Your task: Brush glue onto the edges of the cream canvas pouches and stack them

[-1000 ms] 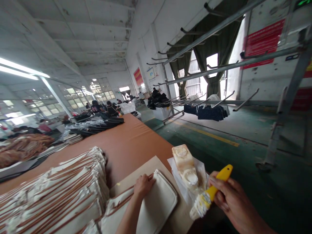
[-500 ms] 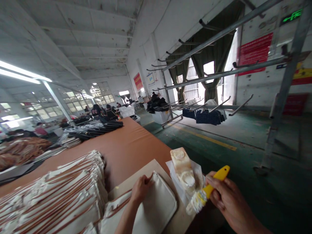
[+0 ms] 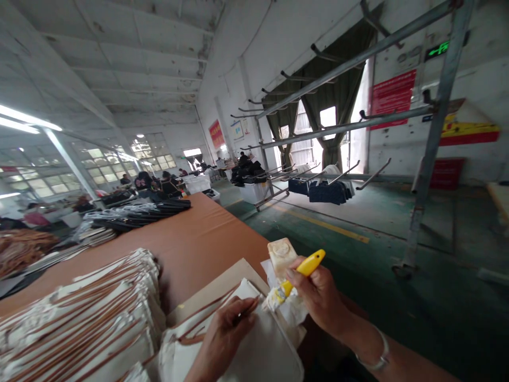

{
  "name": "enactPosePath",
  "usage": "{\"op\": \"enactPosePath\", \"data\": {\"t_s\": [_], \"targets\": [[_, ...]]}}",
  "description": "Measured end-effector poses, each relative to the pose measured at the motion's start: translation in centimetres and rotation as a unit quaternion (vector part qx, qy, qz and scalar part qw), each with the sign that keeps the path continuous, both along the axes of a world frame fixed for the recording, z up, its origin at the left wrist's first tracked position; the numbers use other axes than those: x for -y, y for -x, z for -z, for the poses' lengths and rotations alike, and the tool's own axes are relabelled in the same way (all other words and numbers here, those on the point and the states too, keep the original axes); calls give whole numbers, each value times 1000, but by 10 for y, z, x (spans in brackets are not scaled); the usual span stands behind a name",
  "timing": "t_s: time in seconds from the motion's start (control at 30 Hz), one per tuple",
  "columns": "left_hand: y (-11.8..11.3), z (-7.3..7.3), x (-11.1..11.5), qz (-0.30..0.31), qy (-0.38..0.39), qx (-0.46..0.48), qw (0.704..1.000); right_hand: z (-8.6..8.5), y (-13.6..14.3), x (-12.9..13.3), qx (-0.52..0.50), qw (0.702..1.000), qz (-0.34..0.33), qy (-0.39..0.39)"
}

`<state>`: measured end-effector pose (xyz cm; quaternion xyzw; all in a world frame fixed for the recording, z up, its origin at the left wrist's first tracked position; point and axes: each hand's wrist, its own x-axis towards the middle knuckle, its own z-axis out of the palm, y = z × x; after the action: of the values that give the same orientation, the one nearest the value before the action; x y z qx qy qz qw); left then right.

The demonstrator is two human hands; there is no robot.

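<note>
Bringing a paste-coated brush [image 3: 304, 269] to the edge of a cream piece [image 3: 260, 345], a worker uses both hands at a brown-topped counter [image 3: 207, 228] in a busy workshop. The right hand [image 3: 320, 297], a bracelet [image 3: 377, 353] at its wrist, has its grip closed around the yellow handle, the bristles angled down toward the left fingertips; whether they touch the cream piece cannot be told. The left hand [image 3: 226, 329] lies across the piece, its grip pinching a brown strip [image 3: 253, 304] near the upper edge. The cream piece rests on a tan board [image 3: 210, 286] at the near end of the counter. Just to its right, a stained pale container [image 3: 280, 253] sits on a white sheet [image 3: 299, 310], partly hidden behind the right hand. To the left, a row of overlapping cream pieces [image 3: 91, 318], trimmed with brown strips, fills the near side of the counter. Farther along lie black goods [image 3: 155, 212] and, at far left, a brown heap [image 3: 24, 249]. A metal rack [image 3: 429, 127] with dark blue items [image 3: 328, 191] stands on the green floor to the right, as people [image 3: 172, 187] sit in the background.
</note>
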<state>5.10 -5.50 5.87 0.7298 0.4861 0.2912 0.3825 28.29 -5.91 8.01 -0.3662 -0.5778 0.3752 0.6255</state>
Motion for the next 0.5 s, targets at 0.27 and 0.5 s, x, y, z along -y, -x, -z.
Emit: {"op": "enactPosePath", "data": {"t_s": [0.27,0.5], "targets": [[-10,-14,21,-14,40,30,999,-8,-5,-8,103,984,87,-115],[-14,-13,22,47,23,8,999,-3,-2,2,100,989,32,-103]]}}
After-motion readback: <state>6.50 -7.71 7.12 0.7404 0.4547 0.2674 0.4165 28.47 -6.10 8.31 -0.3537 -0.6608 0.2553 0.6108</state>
